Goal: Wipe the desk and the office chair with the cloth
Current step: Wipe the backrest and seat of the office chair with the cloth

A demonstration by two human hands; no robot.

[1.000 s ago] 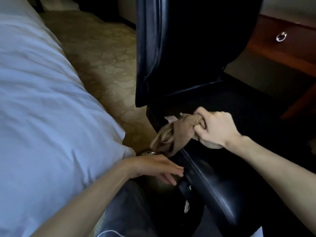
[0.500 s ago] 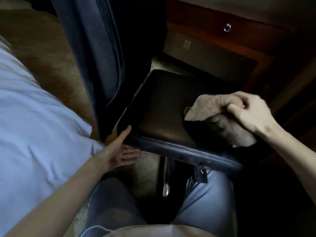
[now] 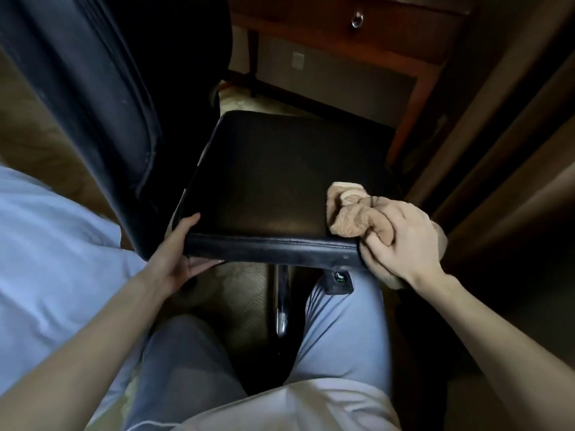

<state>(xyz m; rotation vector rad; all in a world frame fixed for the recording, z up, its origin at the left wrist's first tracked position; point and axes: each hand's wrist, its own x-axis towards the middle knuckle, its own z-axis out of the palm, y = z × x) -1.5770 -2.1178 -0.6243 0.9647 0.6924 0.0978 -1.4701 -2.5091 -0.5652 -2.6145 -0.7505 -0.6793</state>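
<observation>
hands: 2 | left hand (image 3: 179, 259) gripping chair seat (image 3: 280, 181) corner | right hand (image 3: 404, 244) bunching 1 cloth (image 3: 348, 213)

A white bed sheet (image 3: 46, 244) is seen on the left; patterned beige carpet (image 3: 245, 293) is spread underneath.

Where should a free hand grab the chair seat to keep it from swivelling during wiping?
Grip the chair seat at its near-left corner, from below and the side, as the left hand does: the thick padded edge gives purchase, away from the cloth.
</observation>
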